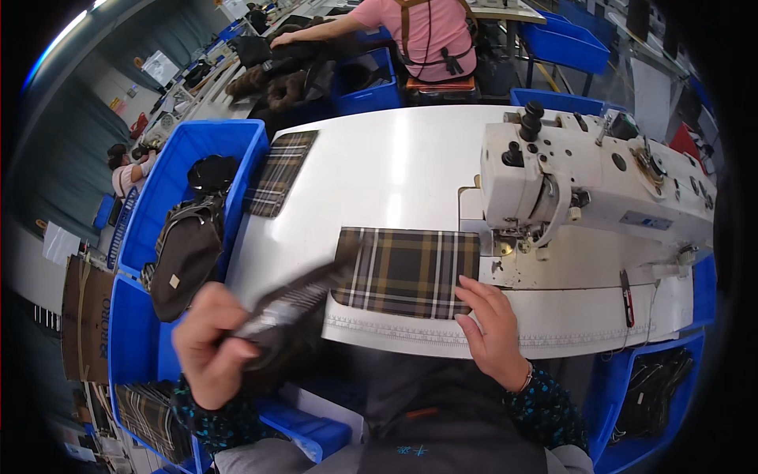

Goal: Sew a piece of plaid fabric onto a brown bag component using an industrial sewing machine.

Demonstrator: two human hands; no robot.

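My left hand (pixel 212 344) grips a dark, motion-blurred piece of fabric (pixel 288 308) with plaid showing, raised at the table's front left. A plaid fabric rectangle (pixel 403 272) in olive, black and white lies flat left of the sewing machine's needle area (pixel 503 245). At its lower right corner, my right hand (pixel 489 320) has its fingertips on the cloth, fingers apart. The white sewing machine (pixel 584 182) stands on the right of the white table (pixel 371 174). Another plaid piece (pixel 280 174) rests at the table's back left.
Blue bins with fabric pieces (pixel 142 229) line the left. Another bin (pixel 612 426) sits at lower right. Red-and-black snips (pixel 628 300) lie beside the machine. A co-worker in pink (pixel 426 35) works beyond the table; another person (pixel 126 174) is at far left.
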